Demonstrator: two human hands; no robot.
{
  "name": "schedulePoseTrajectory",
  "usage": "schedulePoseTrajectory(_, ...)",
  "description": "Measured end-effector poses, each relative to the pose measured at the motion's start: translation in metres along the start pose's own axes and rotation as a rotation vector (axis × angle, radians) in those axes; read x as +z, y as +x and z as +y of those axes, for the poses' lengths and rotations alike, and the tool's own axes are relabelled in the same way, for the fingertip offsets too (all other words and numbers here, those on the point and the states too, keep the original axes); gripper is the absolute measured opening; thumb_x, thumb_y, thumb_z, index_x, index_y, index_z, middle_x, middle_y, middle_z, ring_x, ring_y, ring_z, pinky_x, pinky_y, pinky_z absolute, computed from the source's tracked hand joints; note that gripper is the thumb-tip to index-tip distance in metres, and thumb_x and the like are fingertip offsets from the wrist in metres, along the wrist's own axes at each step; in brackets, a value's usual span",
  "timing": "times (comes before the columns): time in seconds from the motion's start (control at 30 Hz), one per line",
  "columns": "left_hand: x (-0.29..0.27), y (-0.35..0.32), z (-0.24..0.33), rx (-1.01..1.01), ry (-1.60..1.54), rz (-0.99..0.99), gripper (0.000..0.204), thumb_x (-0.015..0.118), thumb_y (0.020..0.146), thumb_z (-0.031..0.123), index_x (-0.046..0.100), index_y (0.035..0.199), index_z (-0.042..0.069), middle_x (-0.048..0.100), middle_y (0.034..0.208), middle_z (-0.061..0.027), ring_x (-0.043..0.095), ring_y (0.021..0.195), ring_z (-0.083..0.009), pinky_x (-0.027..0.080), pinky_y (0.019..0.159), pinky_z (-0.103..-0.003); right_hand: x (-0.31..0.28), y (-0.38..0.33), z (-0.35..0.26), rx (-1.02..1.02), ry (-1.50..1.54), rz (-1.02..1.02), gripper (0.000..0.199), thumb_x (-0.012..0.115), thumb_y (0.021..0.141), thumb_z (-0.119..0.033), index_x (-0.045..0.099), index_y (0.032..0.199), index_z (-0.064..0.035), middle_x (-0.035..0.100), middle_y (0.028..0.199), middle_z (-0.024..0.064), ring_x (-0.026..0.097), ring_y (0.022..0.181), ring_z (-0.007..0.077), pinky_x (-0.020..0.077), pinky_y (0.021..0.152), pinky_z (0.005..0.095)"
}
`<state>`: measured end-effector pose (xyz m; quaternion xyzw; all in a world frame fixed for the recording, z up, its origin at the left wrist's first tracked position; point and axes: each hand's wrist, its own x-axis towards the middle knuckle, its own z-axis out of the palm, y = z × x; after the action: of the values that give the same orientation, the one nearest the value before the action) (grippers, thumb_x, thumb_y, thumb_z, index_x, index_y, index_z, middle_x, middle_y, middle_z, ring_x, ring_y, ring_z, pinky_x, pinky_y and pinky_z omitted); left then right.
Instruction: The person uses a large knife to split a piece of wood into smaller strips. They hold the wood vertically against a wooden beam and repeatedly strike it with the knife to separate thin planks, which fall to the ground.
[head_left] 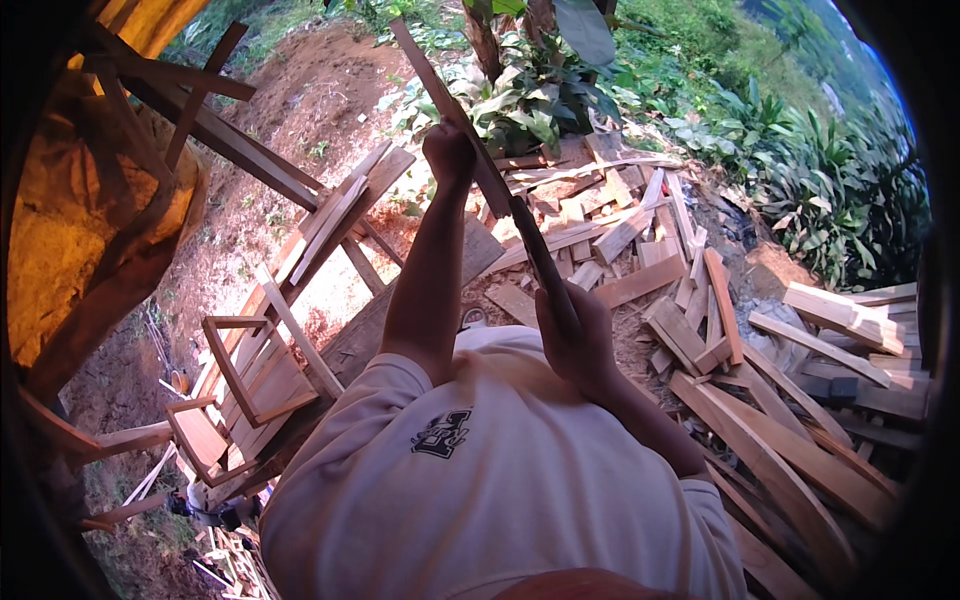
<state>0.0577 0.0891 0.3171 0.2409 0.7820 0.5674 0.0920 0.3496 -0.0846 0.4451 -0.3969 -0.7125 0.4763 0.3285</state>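
A person's pale T-shirt (500, 470) with a dark printed patch on the chest is filling the bottom of the frame, nearest the lens, both bare forearms rising out of it. The right hand (572, 335) is closing in a fist around the handle of a long dark blade (535, 250), whose tip is pointing up and to the left. Farther out, the left hand (449, 155) is wrapping its fingers tightly around a narrow wooden slat (445, 100), holding it slanted in the air so that its upper end is reaching toward the leafy plants (540, 90). The blade's upper end is meeting the slat's lower end just below and to the right of the left hand; whether the edge is biting into the wood cannot be told.

Beneath the arms, a wide grey plank (390, 320) is lying diagonally on the reddish bare soil (300, 110). To the left, unfinished wooden chair frames (250, 380) are leaning together, with more slatted pieces stacked above them. To the right, a heap of wood offcuts (640, 240) and long curved boards (780, 470) is spreading across the ground. Beyond it all, green foliage is lining the top and right of the scene, while an orange-lit earthen wall (70, 220) is bulging in at far left.
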Motion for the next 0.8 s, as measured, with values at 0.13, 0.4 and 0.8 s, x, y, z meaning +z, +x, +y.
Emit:
schedulePoseTrajectory(0.13,-0.009,-0.032,0.022,0.070,-0.017,-0.065,0.051,0.042,0.110,0.030,0.068,0.086,-0.007,0.068,0.077,-0.0304,0.069,0.079,-0.0490,0.051,0.074,-0.054,-0.013,-0.012,-0.001,0.007,-0.027,0.004,0.014,0.064,0.098,-0.006,0.061,0.085,0.0015,0.056,0.063,0.0126,0.056,0.053,0.0194,0.0439,0.054,0.0366)
schedulePoseTrajectory(0.4,-0.049,-0.032,0.010,0.190,0.121,-0.040,0.050,0.039,0.111,0.032,0.065,0.089,-0.004,0.068,0.079,-0.0266,0.068,0.079,-0.0461,0.050,0.069,-0.054,-0.019,-0.021,0.001,-0.125,-0.035,-0.067,0.013,0.070,0.092,-0.005,0.061,0.082,-0.0017,0.057,0.062,0.0114,0.056,0.050,0.0213,0.0435,0.050,0.0362)
schedulePoseTrajectory(0.8,-0.094,-0.040,0.032,0.116,-0.208,-0.188,0.048,0.047,0.112,0.039,0.058,0.087,0.000,0.062,0.064,-0.0139,0.063,0.053,-0.0247,0.051,0.054,-0.043,-0.028,-0.030,0.008,-0.290,-0.070,-0.093,0.009,0.071,0.090,-0.005,0.064,0.087,-0.0004,0.056,0.063,0.0120,0.058,0.051,0.0301,0.0415,0.050,0.0388)
